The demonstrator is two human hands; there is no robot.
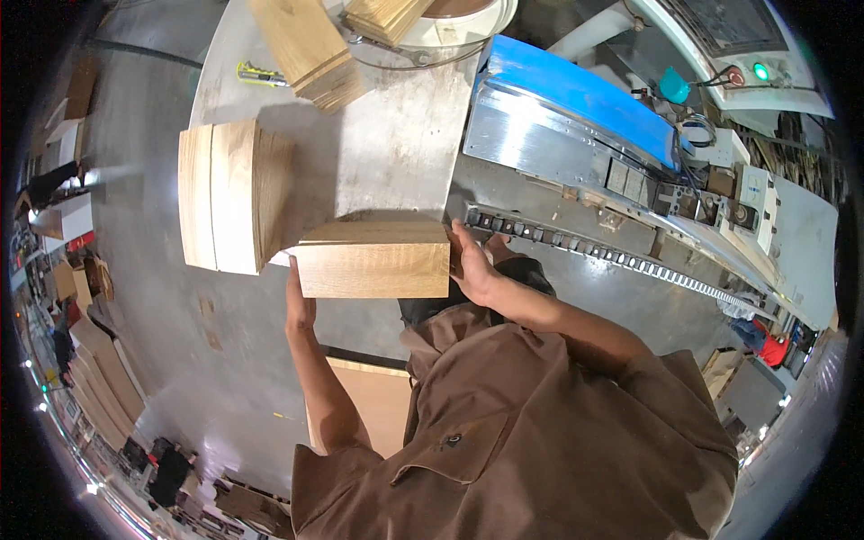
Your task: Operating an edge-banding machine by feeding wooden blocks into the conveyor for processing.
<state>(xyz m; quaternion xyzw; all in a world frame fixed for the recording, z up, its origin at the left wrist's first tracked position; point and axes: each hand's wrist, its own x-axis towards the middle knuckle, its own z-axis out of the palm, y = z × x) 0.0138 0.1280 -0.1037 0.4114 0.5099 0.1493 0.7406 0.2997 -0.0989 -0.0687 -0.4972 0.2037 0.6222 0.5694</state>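
At the worktop's (pixel 396 153) near edge: one stack of wooden boards (pixel 373 259), held between left hand (pixel 300 306) and right hand (pixel 474 268), fingers flat against its ends. A second board stack (pixel 229 196) stands just left; yellow utility knife (pixel 261 76) at the far-left edge.

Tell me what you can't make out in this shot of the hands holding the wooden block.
Head view:
- Left hand: fingers behind the pale rectangular wooden block, so its grip is unseen.
- Right hand: palm pressed on the block's end, contact hidden.
- Round white tray: cut off by the top edge.
- Small yellow tool: too small to identify.
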